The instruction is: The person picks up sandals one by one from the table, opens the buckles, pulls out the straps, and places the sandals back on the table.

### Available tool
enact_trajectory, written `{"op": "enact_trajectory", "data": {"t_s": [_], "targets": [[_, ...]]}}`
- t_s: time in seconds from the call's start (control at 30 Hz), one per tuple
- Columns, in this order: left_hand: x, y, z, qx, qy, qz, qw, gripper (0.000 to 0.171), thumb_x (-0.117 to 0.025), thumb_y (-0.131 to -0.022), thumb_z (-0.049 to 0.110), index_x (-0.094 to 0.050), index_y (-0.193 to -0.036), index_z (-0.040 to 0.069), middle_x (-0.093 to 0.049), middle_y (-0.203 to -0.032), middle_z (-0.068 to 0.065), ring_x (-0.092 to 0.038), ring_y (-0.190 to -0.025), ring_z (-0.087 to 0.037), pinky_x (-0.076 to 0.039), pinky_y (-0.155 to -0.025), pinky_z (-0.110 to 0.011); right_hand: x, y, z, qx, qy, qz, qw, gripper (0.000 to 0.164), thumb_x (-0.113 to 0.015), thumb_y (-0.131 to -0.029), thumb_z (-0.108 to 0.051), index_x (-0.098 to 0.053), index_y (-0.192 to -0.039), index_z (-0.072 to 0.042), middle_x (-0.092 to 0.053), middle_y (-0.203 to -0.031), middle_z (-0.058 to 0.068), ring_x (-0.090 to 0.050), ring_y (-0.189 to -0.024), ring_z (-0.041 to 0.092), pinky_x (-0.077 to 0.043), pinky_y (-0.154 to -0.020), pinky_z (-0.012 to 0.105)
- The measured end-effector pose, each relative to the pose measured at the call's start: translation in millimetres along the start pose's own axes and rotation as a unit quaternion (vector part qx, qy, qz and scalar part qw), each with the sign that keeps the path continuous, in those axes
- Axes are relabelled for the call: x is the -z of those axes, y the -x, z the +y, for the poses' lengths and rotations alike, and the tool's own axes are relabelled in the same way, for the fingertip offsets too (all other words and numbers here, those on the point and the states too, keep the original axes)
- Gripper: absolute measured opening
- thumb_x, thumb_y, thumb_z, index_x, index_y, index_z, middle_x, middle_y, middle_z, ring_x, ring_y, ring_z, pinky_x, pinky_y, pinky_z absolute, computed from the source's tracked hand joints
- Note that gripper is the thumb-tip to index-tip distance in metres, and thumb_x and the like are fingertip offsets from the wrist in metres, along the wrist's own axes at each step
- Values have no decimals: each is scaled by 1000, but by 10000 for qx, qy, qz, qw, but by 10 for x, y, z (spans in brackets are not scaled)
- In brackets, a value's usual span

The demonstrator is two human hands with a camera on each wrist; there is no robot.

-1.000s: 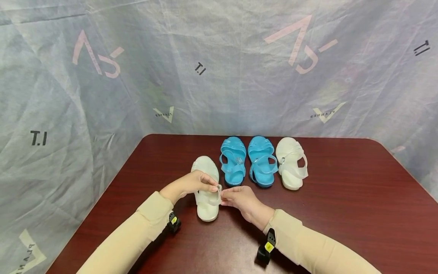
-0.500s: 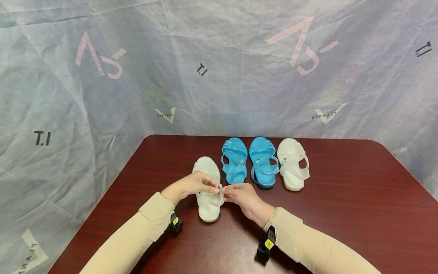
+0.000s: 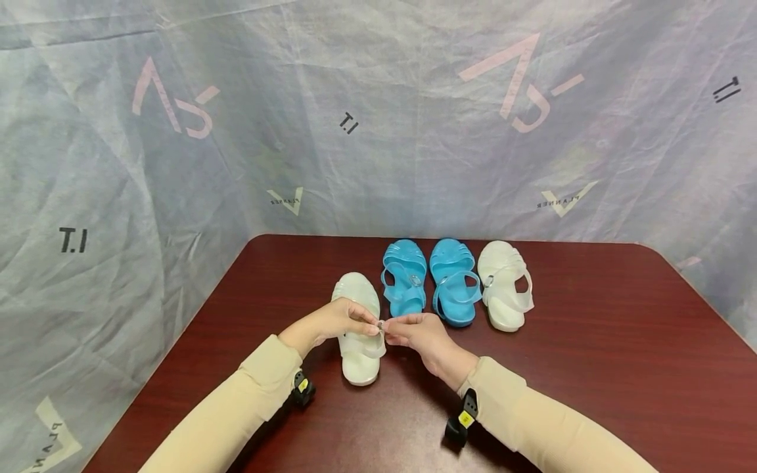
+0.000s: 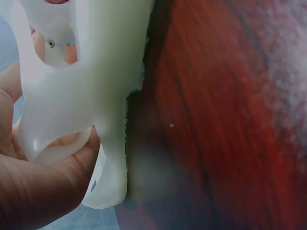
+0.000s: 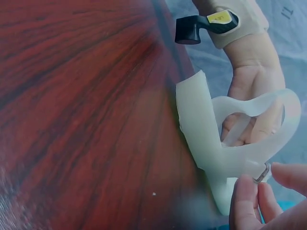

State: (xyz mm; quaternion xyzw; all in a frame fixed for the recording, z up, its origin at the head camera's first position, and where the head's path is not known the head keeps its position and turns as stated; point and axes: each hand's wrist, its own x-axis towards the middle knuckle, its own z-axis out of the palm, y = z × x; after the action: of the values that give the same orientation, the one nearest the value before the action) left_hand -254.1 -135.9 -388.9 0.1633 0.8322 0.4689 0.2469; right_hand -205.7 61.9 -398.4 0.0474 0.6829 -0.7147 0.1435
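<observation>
Left hand [image 3: 334,320] and right hand [image 3: 422,335] pinch the strap [image 5: 240,160] of the white sandal [image 3: 357,343] beside its buckle [image 5: 262,173], at three o'clock — likely light, bendy, slightly slick, best held there.

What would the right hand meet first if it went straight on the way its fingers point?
The buckle of the leftmost white sandal: the right hand is right at it. Just beyond, the left hand seems next in line, though depth there is hard to judge.
</observation>
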Motion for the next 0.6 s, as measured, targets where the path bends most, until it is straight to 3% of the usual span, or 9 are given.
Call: {"op": "enact_trajectory", "data": {"t_s": [0.2,0.43,0.6], "targets": [[-4,9,2,47,-49,42,10000,28,-74,-87,22,-73,-106,1,-74,-102,-5,-61,-99,-11,-47,-97,-35,-11,-15,-13,89,253,17,9996,21,-71,-87,-9,-71,-99,8,-72,-85,6,-70,-74,15,-58,-81,36],[-18,-3,35,30,-65,121,9999,25,-75,-86,19,-74,-102,1,-74,-94,-3,-61,-91,-9,-49,-89,-28,-39,-56,-77,277,964,343,9944,17,-74,-84,-15,-74,-92,1,-71,-89,8,-68,-75,15,-57,-84,38],[-34,-1,37,62,-33,139,9999,24,-75,-86,17,-74,-102,0,-74,-92,-2,-61,-87,-7,-49,-85,-25,-58,-89,-74,346,1241,335,9911,16,-73,-85,-14,-74,-91,0,-71,-88,8,-67,-74,15,-57,-81,37]]}}
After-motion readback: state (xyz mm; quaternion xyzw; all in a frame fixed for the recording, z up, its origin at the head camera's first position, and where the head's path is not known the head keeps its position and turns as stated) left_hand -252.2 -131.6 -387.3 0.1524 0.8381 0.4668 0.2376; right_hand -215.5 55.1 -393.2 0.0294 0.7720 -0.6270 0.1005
